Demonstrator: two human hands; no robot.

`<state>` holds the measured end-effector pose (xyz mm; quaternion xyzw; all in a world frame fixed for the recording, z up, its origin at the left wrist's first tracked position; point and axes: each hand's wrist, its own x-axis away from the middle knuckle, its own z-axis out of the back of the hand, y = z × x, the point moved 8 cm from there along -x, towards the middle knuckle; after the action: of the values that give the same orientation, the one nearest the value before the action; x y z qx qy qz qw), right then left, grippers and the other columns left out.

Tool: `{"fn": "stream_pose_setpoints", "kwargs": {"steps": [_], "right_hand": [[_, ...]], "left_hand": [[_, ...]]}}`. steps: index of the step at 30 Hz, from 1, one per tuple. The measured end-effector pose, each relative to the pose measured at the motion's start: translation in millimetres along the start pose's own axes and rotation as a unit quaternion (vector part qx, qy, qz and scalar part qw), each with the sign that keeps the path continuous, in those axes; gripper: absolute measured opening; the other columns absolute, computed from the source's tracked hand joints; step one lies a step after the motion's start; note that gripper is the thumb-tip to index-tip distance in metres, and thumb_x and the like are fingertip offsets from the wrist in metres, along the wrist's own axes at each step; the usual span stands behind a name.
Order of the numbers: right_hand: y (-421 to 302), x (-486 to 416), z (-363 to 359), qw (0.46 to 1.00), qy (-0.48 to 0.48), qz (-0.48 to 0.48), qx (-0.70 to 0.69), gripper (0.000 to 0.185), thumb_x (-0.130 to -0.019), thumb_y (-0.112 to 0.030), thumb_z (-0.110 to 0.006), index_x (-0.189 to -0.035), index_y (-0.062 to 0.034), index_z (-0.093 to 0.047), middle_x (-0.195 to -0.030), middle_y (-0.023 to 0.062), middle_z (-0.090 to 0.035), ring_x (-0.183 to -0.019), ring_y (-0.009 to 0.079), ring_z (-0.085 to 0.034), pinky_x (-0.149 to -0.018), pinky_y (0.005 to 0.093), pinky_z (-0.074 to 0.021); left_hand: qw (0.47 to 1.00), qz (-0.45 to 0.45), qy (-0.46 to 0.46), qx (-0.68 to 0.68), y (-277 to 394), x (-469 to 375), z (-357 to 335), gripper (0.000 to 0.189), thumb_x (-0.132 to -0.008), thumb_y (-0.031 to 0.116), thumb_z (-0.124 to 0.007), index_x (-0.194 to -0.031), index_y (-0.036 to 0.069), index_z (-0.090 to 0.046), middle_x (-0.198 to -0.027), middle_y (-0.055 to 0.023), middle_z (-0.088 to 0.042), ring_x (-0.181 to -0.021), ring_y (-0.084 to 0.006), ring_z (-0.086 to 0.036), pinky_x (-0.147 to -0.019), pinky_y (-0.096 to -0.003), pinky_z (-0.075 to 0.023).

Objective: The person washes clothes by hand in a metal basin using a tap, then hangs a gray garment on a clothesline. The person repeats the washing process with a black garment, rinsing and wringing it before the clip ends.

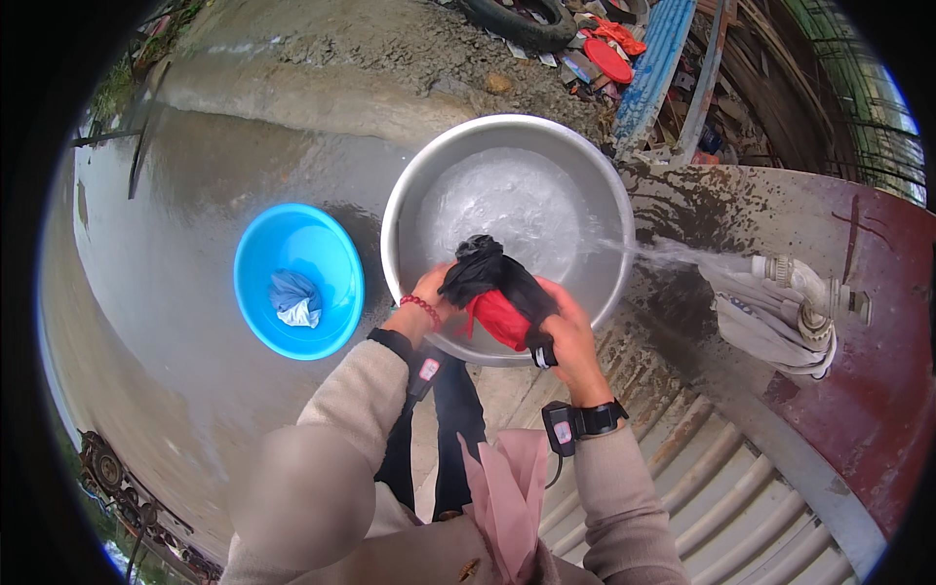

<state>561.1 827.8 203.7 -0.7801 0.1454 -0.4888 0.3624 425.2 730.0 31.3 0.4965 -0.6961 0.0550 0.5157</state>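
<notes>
My left hand (431, 292) and my right hand (572, 333) hold a wet black and red cloth (504, 292) between them, over the near side of a large metal basin (391, 219). The cloth is bunched and twisted on the left; its red part hangs in the middle. A small white tag shows at its lower right end, by my right hand. Water (512, 197) stands in the basin, its surface rippled. From a pipe outlet (768, 268) on the right, a jet of water shoots left into the basin. The fingertips of my left hand are partly hidden behind the cloth.
A blue plastic basin (248, 292) with a bunched blue and white cloth (296, 296) stands left on wet concrete. A grey cloth (760, 322) hangs from the pipe. Rubbish, a tyre (526, 25) and a blue corrugated sheet (653, 69) lie beyond. Ridged concrete (724, 504) slopes at lower right.
</notes>
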Motion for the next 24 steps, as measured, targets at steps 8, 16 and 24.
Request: {"fn": "stream_pose_setpoints", "kwargs": {"steps": [8,16,24], "right_hand": [[-83,8,61,0.933,0.051,0.136,0.328,0.048,-0.071,0.006,-0.041,-0.115,-0.0002,-0.059,-0.095,0.0074,-0.065,-0.088,0.0122,-0.059,-0.081,0.0249,-0.0465],[-12,-67,107,0.863,0.102,0.164,0.468,0.05,-0.076,0.0,-0.047,-0.125,-0.0072,-0.052,-0.121,0.0206,-0.055,-0.113,0.036,-0.051,-0.097,0.0367,-0.0391],[89,-106,64,0.659,0.002,0.002,0.753,0.061,-0.077,-0.016,-0.062,-0.134,-0.0257,-0.043,-0.147,0.0159,-0.026,-0.134,0.0357,-0.025,-0.1,0.0565,-0.0304]], "left_hand": [[0.984,-0.124,-0.024,0.124,107,22,-17,0.035,-0.086,-0.004,-0.054,-0.115,0.013,-0.05,-0.104,-0.0031,-0.06,-0.095,-0.0166,-0.06,-0.075,-0.0359,-0.0532],[0.996,-0.046,0.069,-0.016,93,5,-6,0.059,-0.08,-0.009,-0.046,-0.131,0.02,-0.041,-0.142,-0.0023,-0.033,-0.124,-0.0204,-0.038,-0.09,-0.0414,-0.0423],[0.976,0.025,0.104,-0.191,2,-20,-1,0.073,-0.079,0.005,-0.064,-0.142,0.017,-0.028,-0.14,-0.0125,-0.037,-0.122,-0.0209,-0.042,-0.093,-0.0343,-0.0389]]}}
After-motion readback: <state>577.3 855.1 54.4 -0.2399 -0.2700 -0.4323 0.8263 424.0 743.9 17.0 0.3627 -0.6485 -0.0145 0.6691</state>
